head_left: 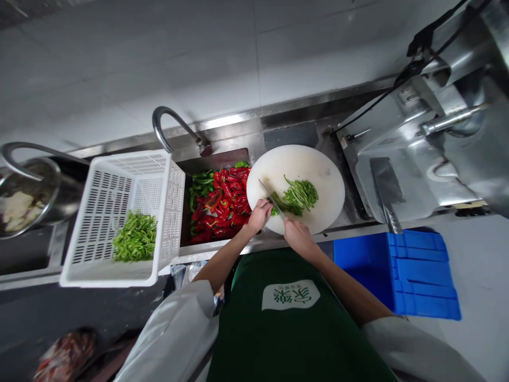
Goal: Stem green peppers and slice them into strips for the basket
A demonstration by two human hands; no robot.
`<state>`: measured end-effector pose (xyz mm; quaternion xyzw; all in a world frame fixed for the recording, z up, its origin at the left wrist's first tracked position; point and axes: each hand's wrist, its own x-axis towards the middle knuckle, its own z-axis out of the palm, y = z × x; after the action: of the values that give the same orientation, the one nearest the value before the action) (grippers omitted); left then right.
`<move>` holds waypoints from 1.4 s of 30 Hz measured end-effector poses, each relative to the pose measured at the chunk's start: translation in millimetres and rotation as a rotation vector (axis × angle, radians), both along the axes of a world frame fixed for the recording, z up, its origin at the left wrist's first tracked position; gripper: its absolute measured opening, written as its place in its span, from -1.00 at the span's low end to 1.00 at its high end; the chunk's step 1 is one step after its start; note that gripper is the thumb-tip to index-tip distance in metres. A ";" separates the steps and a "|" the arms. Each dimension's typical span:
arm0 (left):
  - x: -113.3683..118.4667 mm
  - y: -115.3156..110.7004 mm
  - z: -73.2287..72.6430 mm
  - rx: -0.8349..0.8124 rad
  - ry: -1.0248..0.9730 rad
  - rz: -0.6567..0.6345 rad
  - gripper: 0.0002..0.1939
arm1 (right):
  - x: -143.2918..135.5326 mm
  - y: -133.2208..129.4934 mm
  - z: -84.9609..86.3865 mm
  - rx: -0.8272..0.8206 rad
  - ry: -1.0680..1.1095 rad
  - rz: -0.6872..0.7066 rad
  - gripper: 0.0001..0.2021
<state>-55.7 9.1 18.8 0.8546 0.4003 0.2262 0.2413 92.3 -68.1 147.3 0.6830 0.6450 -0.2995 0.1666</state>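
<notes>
On a round white cutting board [254, 178] lies a heap of thin green pepper strips [300, 195]. My right hand [298, 233] is closed round the handle of a kitchen knife [271, 197], whose blade slants across the board's left part toward the far left. Close beside the blade, my left hand [260, 213] has its fingers curled together over the board's left edge. A bit of green pepper [274, 211] shows at its fingertips; the rest of what it grips is mostly hidden. More strips lie just right of the blade.
Left of the board, a sink holds red peppers [225, 204] and green peppers [201, 185] under a curved faucet [157, 124]. A white plastic basket [173, 212] contains cut greens [135, 236]. Rightward are a cleaver [384, 193] on a metal machine and a blue crate [423, 270].
</notes>
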 end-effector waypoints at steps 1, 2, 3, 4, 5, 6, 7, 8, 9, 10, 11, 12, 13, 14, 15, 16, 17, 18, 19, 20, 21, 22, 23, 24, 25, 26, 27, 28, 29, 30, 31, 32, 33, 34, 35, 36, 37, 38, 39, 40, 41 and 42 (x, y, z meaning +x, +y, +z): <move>0.0 -0.2 -0.1 0.006 -0.011 -0.003 -0.78 | -1.8 2.2 -0.4 0.009 -0.001 -0.017 -0.70; -0.1 -0.5 -0.3 0.012 -0.027 -0.005 -0.78 | -3.1 4.3 -0.7 0.028 -0.002 -0.036 -0.71; -0.3 -0.8 -0.8 0.018 -0.046 -0.008 -0.79 | -3.7 5.8 -0.7 0.051 -0.001 -0.050 -0.72; -0.5 -1.1 -1.4 0.022 -0.063 -0.010 -0.80 | -3.6 6.3 -0.3 0.066 0.002 -0.051 -0.74; -0.6 -1.4 -2.1 0.024 -0.076 -0.009 -0.81 | -3.1 5.7 0.5 0.078 0.003 -0.047 -0.75; -0.5 -1.7 -3.0 0.027 -0.085 -0.005 -0.81 | -2.4 4.4 1.3 0.081 0.004 -0.043 -0.75; -0.4 -1.9 -3.9 0.028 -0.091 -0.001 -0.81 | -2.0 2.9 1.9 0.073 0.001 -0.042 -0.75; -0.3 -2.0 -4.6 0.028 -0.095 0.003 -0.81 | -2.0 1.8 2.0 0.062 -0.001 -0.045 -0.75; -0.4 -2.0 -5.2 0.028 -0.100 0.006 -0.80 | -2.8 1.6 1.5 0.047 -0.001 -0.049 -0.74; -0.8 -1.8 -5.5 0.027 -0.109 0.006 -0.80 | -4.0 2.6 0.6 0.035 0.001 -0.057 -0.74; -1.6 -1.5 -5.5 0.024 -0.121 0.004 -0.80 | -5.7 4.5 -0.4 0.031 0.005 -0.067 -0.73; -2.6 -1.1 -5.3 0.021 -0.136 -0.001 -0.81 | -7.3 6.8 -1.2 0.035 0.008 -0.076 -0.74; -3.7 -0.6 -5.0 0.018 -0.153 -0.009 -0.81 | -8.5 8.9 -1.3 0.041 0.012 -0.082 -0.74; -4.9 -0.1 -4.5 0.016 -0.167 -0.018 -0.81 | -9.2 10.0 -0.6 0.048 0.012 -0.086 -0.75; -5.8 0.3 -4.2 0.017 -0.178 -0.024 -0.81 | -9.3 9.9 0.8 0.057 0.009 -0.087 -0.75; -6.4 0.5 -4.0 0.019 -0.183 -0.029 -0.80 | -9.0 8.5 2.8 0.061 0.008 -0.084 -0.76; -6.6 0.6 -4.0 0.024 -0.186 -0.031 -0.80 | -8.7 6.3 4.7 0.058 0.007 -0.079 -0.76; -6.6 0.6 -4.3 0.029 -0.186 -0.031 -0.79 | -8.6 3.8 6.1 0.052 0.002 -0.078 -0.75; -6.5 0.5 -4.6 0.034 -0.185 -0.028 -0.78 | -9.1 1.9 6.4 0.046 -0.002 -0.078 -0.75; -6.5 0.3 -5.0 0.038 -0.186 -0.024 -0.78 | -10.3 1.2 5.6 0.038 -0.002 -0.080 -0.74; -6.7 0.2 -5.4 0.041 -0.189 -0.022 -0.78 | -12.1 2.0 3.5 0.032 0.002 -0.085 -0.73; -7.2 0.2 -5.7 0.041 -0.193 -0.022 -0.78 | -14.1 4.1 0.6 0.034 0.006 -0.093 -0.73; -8.0 0.2 -5.9 0.040 -0.199 -0.025 -0.79 | -16.0 7.0 -2.5 0.044 0.013 -0.103 -0.72; -8.9 0.3 -5.8 0.040 -0.206 -0.031 -0.79 | -17.3 9.9 -5.4 0.057 0.020 -0.112 -0.72; -9.7 0.4 -5.7 0.040 -0.213 -0.038 -0.80 | -17.9 12.0 -7.6 0.072 0.026 -0.117 -0.72; -10.2 0.4 -5.4 0.040 -0.216 -0.044 -0.80 | -17.7 12.9 -8.7 0.087 0.029 -0.119 -0.73; -10.3 0.4 -5.2 0.041 -0.215 -0.047 -0.80 | -16.8 12.3 -9.0 0.095 0.033 -0.116 -0.73; -10.0 0.3 -4.9 0.043 -0.210 -0.048 -0.79 | -15.7 10.4 -8.5 0.093 0.035 -0.112 -0.73; -9.5 0.1 -4.8 0.044 -0.203 -0.046 -0.79 | -14.8 8.0 -7.8 0.085 0.033 -0.111 -0.74; -9.0 0.0 -4.6 0.044 -0.196 -0.042 -0.78 | -14.4 5.8 -7.1 0.075 0.033 -0.110 -0.74; -8.7 -0.1 -4.4 0.043 -0.191 -0.040 -0.78 | -14.7 4.4 -7.0 0.065 0.034 -0.116 -0.74; -9.2 0.1 -4.2 0.043 -0.189 -0.039 -0.77 | -15.8 4.5 -7.4 0.056 0.038 -0.125 -0.74; -10.4 0.4 -3.9 0.042 -0.191 -0.041 -0.77 | -17.4 6.0 -8.3 0.056 0.043 -0.137 -0.75; -12.4 0.9 -3.5 0.041 -0.194 -0.049 -0.77 | -18.7 8.7 -9.5 0.062 0.051 -0.149 -0.75; -14.9 1.6 -3.1 0.041 -0.198 -0.064 -0.77 | -19.3 12.0 -10.6 0.069 0.060 -0.159 -0.75; -17.5 2.2 -2.8 0.042 -0.201 -0.084 -0.78 | -18.4 15.3 -11.5 0.073 0.069 -0.168 -0.74; -19.5 2.7 -2.8 0.047 -0.204 -0.098 -0.78 | -15.8 17.7 -11.9 0.074 0.078 -0.174 -0.74; -20.4 2.8 -3.2 0.055 -0.208 -0.105 -0.79 | -11.3 18.9 -11.9 0.070 0.085 -0.174 -0.74; -19.6 2.3 -4.1 0.065 -0.213 -0.102 -0.79 | -5.3 18.4 -11.6 0.062 0.084 -0.175 -0.74; -16.9 0.9 -5.4 0.075 -0.220 -0.091 -0.80 | 1.6 16.4 -11.2 0.051 0.078 -0.175 -0.73; -12.2 -1.4 -7.2 0.082 -0.228 -0.078 -0.80 | 8.7 13.3 -11.0 0.044 0.067 -0.174 -0.73; -6.1 -4.4 -9.3 0.085 -0.236 -0.066 -0.80 | 15.3 9.6 -11.0 0.041 0.053 -0.173 -0.72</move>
<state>-61.8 4.7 9.5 0.8442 0.3307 0.3338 0.2578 107.5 -58.6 136.3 0.7313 0.5938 -0.3175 0.1091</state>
